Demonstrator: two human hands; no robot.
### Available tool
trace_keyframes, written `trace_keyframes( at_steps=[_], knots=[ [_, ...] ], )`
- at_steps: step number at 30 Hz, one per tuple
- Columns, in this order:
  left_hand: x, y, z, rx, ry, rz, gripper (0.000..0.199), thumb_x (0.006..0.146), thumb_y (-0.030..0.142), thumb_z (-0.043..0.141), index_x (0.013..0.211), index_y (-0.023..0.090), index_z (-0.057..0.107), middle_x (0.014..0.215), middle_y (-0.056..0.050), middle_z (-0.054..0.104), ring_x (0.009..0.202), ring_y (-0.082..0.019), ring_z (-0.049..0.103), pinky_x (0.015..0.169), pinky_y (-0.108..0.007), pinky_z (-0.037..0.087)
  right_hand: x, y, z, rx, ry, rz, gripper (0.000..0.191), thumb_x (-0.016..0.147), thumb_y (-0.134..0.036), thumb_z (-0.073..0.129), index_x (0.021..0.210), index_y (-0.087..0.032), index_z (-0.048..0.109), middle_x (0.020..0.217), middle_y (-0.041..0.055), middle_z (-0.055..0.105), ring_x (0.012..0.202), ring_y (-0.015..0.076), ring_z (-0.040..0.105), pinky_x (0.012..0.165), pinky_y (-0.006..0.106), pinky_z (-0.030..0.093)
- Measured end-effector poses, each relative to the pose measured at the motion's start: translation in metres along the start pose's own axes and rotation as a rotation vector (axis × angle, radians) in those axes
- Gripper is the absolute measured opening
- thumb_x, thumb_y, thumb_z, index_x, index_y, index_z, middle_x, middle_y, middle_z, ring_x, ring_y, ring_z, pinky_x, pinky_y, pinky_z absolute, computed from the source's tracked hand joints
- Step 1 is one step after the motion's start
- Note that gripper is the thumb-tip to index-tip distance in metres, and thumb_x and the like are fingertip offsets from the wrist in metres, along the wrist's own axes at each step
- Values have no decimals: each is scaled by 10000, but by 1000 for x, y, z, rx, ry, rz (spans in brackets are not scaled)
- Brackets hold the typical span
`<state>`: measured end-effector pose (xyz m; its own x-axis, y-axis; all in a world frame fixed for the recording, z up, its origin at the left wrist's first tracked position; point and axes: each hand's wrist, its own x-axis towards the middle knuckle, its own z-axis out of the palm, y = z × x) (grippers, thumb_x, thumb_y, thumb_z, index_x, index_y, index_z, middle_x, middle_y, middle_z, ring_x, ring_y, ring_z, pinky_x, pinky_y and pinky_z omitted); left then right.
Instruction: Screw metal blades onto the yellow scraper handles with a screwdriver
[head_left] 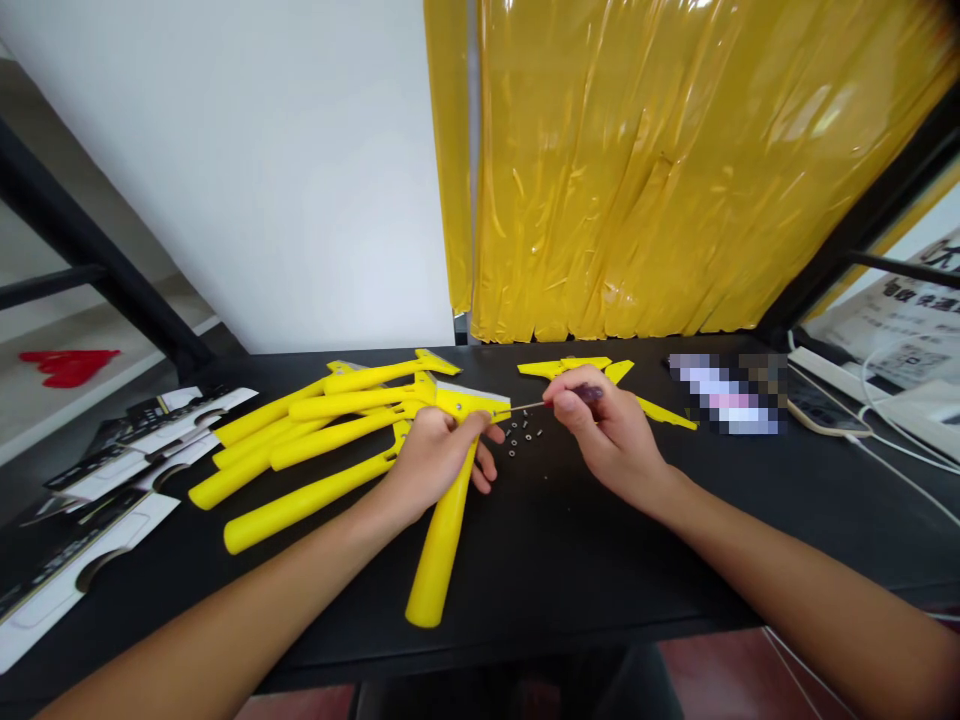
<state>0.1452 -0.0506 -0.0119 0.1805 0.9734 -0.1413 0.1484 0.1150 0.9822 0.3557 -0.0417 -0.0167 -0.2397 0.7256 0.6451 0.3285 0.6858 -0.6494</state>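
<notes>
My left hand point(433, 452) is closed around the head of a yellow long-handled tool point(439, 555), whose handle points down toward the near table edge. Its wedge-shaped head has a grey edge along the top. A screwdriver point(592, 393) with a dark purple handle is gripped in my right hand point(616, 428). The screwdriver's thin shaft reaches left, its tip at the right end of the yellow head; whether it sits in a screw is too small to tell. Small screws and nuts point(528, 437) lie between my hands. Several similar yellow tools point(307, 497) lie left of my left hand.
Flat yellow head pieces point(566, 367) rest behind my right hand. Printed cardboard sleeves point(124, 540) are spread at the left. A phone point(829, 408) and white cables point(907, 463) lie at the right. A white panel point(315, 180) and yellow plastic sheeting point(637, 180) stand behind the black table.
</notes>
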Motion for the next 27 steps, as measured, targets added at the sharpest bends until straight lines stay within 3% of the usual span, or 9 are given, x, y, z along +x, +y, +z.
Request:
trace_keyframes(
  at_steps=[4, 9, 12, 16, 21, 23, 27],
  knots=[
    [-4, 0, 4, 89, -36, -14, 306, 923, 368, 537, 775, 132, 664, 507, -31, 620, 347, -133, 529, 377, -234, 411, 1, -1, 0, -18, -23, -20, 145, 1030, -338, 505, 934, -241, 554, 699, -38, 523, 566, 105, 451, 541, 264, 367],
    [1, -6, -1, 91, 66, -8, 321, 909, 383, 554, 758, 137, 693, 512, -33, 608, 447, -142, 566, 463, -238, 456, 3, -1, -4, -66, -161, -71, 124, 1035, -312, 484, 988, -231, 567, 816, 6, 589, 688, 135, 534, 631, 284, 419],
    [3, -5, -3, 66, 84, -50, 309, 885, 393, 570, 725, 151, 678, 486, -18, 574, 427, -138, 529, 434, -238, 428, 6, 2, -9, -72, -270, -96, 135, 1032, -317, 489, 983, -227, 578, 867, 26, 615, 754, 153, 564, 679, 295, 435],
    [1, 5, -10, 91, -7, -164, 322, 868, 380, 543, 627, 176, 607, 384, 4, 473, 331, -124, 419, 356, -231, 343, 11, 1, -21, -82, -344, -108, 152, 1024, -328, 511, 956, -214, 585, 836, 21, 621, 727, 144, 558, 675, 284, 423],
    [2, 16, -22, 165, -195, -237, 359, 860, 384, 533, 591, 161, 613, 379, -12, 475, 312, -117, 412, 344, -229, 332, 15, -7, -33, -73, -532, -138, 116, 1022, -300, 527, 999, -215, 603, 878, 10, 655, 762, 125, 591, 728, 271, 421],
    [2, 16, -23, 140, -191, -237, 361, 861, 390, 534, 599, 157, 620, 383, -11, 476, 310, -115, 411, 345, -230, 330, 15, -8, -33, -75, -510, -124, 137, 1019, -322, 533, 990, -214, 612, 865, 8, 653, 752, 125, 592, 705, 268, 415],
    [-1, 14, -17, 69, -98, -175, 343, 870, 403, 561, 641, 156, 626, 402, -7, 494, 320, -115, 429, 353, -225, 327, 12, -6, -21, -51, -317, -90, 248, 1027, -364, 503, 862, -205, 597, 779, 3, 600, 679, 121, 545, 621, 268, 382]
  ],
)
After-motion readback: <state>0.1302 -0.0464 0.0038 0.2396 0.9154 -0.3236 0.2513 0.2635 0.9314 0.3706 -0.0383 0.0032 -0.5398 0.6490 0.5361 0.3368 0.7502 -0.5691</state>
